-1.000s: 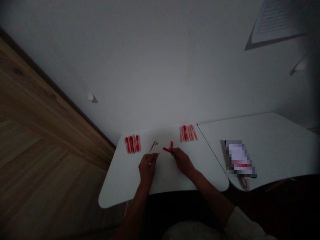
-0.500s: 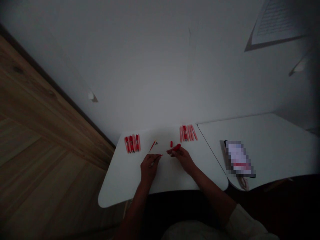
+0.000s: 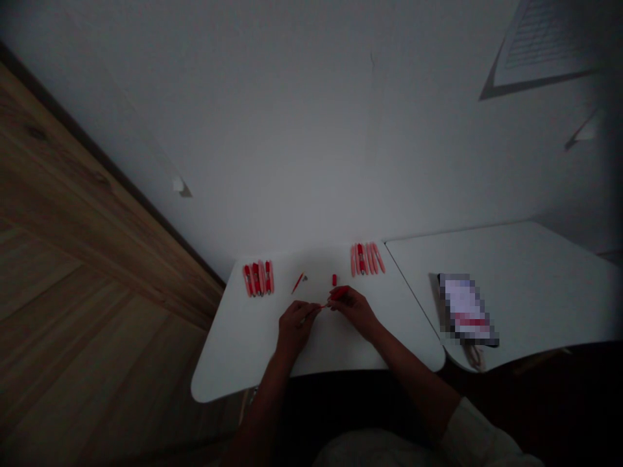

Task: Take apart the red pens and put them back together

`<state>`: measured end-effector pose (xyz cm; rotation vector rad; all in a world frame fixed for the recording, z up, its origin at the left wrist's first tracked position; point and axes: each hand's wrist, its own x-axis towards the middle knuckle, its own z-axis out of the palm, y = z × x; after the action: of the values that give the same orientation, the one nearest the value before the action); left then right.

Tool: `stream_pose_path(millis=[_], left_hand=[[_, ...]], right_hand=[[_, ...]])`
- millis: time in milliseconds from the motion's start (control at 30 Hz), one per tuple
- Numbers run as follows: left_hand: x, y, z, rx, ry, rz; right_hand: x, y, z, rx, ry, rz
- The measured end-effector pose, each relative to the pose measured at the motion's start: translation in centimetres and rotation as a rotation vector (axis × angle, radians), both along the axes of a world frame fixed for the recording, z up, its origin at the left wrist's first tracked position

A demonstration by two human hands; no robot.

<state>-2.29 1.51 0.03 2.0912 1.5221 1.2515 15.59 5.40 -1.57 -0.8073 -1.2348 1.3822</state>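
Note:
Both hands work over a small white table (image 3: pixel 233 363). My left hand (image 3: pixel 296 325) pinches a thin red pen refill (image 3: pixel 316 307), its tip pointing right. My right hand (image 3: pixel 355 310) grips a red pen barrel (image 3: pixel 339 292), and the refill's tip meets the barrel's end. A small red cap (image 3: pixel 333 279) and another thin red part (image 3: pixel 297 283) lie just beyond the hands. A row of red pens (image 3: pixel 258 278) sits at the far left and a paler row of pens (image 3: pixel 366 258) at the far right.
A second white table (image 3: pixel 535 272) adjoins on the right, carrying a dark flat packet (image 3: pixel 467 310). A white wall rises behind both tables. Wooden flooring (image 3: pixel 73 259) runs along the left.
My hands have drawn together. The right hand lifted the red barrel and turned it toward the left hand, and the refill's tip has moved right until it meets the barrel.

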Motion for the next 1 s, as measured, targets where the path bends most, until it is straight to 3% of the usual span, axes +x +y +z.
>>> stream_pose_path(millis=[267,700,867,1000], left_hand=[[-0.2,0.2,-0.4,-0.015,0.033,0.022],[-0.6,0.2,-0.8,-0.056,-0.002,-0.003],[-0.6,0.3,-1.4,-0.07,-0.055,0.042],[-0.5,0.2,-1.4,-0.097,-0.152,0.067]], right_hand=[[-0.1,-0.6,0.1,0.058,0.004,0.06],[-0.2,-0.7,0.3,0.019,-0.014,0.064],[-0.2,-0.7,-0.6,0.065,-0.136,0.021],[-0.3,-0.7,-1.1,0.206,-0.368,-0.106]])
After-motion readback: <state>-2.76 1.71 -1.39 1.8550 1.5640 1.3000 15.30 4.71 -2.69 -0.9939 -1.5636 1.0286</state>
